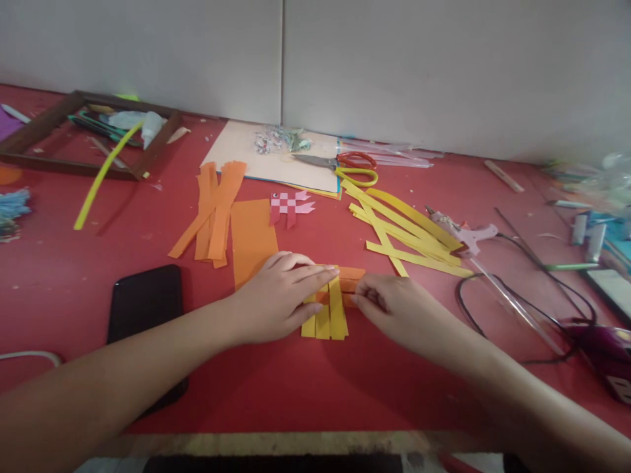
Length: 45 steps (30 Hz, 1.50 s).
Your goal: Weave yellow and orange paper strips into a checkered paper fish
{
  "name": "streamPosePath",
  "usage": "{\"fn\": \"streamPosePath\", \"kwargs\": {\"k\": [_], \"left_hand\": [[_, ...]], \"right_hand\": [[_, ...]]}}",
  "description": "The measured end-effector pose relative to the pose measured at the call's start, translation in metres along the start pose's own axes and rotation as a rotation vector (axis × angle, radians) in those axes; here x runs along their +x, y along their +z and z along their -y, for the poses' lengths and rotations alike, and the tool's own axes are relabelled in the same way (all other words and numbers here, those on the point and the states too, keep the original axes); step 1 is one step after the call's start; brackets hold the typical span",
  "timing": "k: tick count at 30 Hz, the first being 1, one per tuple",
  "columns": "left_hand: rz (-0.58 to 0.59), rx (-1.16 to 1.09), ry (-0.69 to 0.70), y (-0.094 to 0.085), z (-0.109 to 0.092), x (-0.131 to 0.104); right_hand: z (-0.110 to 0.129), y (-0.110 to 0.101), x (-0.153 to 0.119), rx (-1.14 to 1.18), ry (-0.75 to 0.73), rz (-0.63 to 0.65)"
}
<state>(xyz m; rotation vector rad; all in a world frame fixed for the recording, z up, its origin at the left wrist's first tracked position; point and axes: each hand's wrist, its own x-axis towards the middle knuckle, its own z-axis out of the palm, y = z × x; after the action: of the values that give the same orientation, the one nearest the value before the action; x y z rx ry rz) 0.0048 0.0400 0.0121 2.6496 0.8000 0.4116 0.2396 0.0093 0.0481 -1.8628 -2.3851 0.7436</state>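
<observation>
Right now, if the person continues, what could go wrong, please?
The left hand presses the woven yellow strips; lifting it may let them shift, since their ends look uneven. The right forearm lies near a black cord and could drag the glue gun. The left forearm crosses the phone and might push it.

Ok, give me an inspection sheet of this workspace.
Surface: red tabletop, scattered with small scraps.
Job's things: crossed yellow and orange paper strips; loose yellow paper strips; loose orange paper strips.
Clutter: black phone, brown wooden frame.
Hands: left hand spread over crossed strips; right hand at their orange ends.
Cables: black cable looped right; white cable left.
Surroundings: pale grey wall behind.
</observation>
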Motion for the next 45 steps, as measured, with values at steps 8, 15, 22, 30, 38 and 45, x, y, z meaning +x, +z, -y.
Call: {"fn": "streamPosePath", "kwargs": {"k": [8,15,22,30,38,45], "left_hand": [[-0.02,-0.002,0.005,0.001,0.0,0.0],[-0.074,-0.044,-0.028,-0.003,0.0,-0.005],[-0.179,-0.042,-0.012,-0.007,0.002,-0.008],[-0.106,-0.088,-0.059,-0.012,0.004,-0.012],[-0.068,-0.148,-0.1,-0.013,0.001,-0.01],[-0.082,-0.102,-0.038,-0.011,0.002,-0.011]], "right_hand": [[-0.002,0.0,0.0,0.039,0.002,0.002],[-0.006,0.004,0.006,-0.061,-0.098,-0.094],[-0.017,0.005,0.005,-0.115,-0.202,-0.215],[-0.027,-0.005,0.013,-0.012,-0.519,-0.105],[-0.027,0.0,0.012,-0.153,-0.634,-0.221],[-0.028,-0.001,0.013,-0.149,-0.645,-0.233]]}}
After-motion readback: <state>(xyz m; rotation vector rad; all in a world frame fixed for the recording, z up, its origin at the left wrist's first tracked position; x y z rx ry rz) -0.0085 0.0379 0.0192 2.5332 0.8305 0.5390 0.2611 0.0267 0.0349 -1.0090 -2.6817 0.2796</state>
